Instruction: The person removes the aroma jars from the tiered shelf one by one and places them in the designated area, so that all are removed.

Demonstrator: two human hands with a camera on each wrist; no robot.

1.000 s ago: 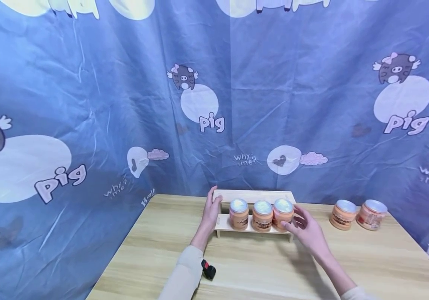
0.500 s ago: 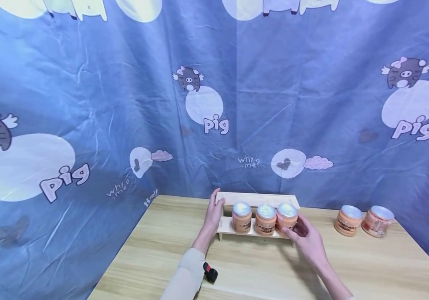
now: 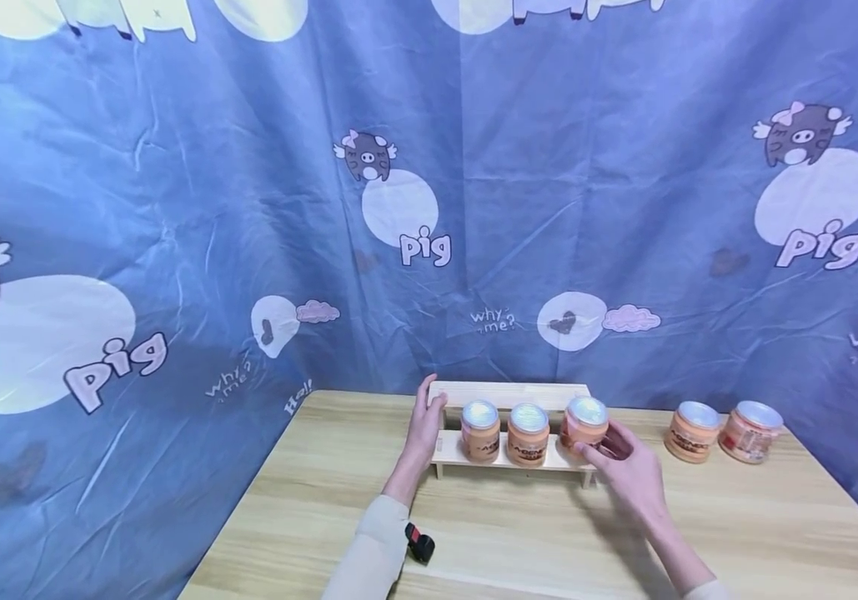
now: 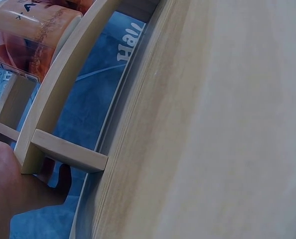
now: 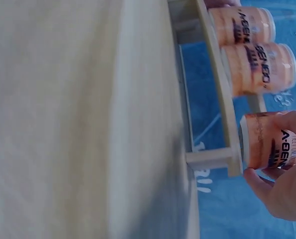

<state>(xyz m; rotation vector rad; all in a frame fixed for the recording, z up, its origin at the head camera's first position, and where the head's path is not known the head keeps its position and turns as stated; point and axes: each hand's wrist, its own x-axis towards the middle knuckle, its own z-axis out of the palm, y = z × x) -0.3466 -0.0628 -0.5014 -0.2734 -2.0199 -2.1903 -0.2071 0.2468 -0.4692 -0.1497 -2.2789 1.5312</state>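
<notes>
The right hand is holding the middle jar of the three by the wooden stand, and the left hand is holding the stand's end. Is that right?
Not quite: the right hand holds the rightmost jar of the three, not the middle jar, as the head view shows. The left hand does hold the end of the wooden stand.

My three views: one distant, two close.
From the head I look forward and down across the table (image 3: 504, 525); each wrist view, turned sideways, closely faces its end of the shared wooden rack (image 3: 511, 395).
</notes>
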